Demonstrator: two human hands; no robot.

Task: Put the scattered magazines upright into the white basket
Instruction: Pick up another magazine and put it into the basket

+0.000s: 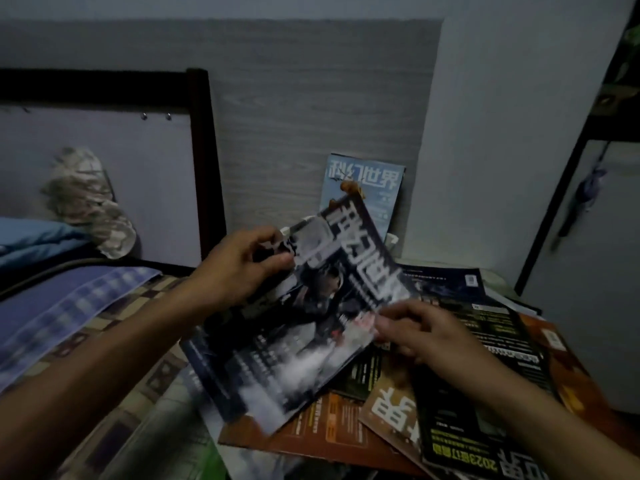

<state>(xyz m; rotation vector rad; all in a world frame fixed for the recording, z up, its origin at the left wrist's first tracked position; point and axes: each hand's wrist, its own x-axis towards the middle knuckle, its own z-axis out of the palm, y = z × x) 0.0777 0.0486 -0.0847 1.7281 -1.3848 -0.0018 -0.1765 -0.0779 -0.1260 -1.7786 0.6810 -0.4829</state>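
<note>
left hand (239, 268) grips dark magazine (277, 341); right hand (422, 334) pinches its edge | blue magazine (360, 188) upright

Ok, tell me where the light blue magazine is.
In the head view, the light blue magazine stands upright against the grey wall, right of centre, just behind the dark magazine held by both hands.
</note>
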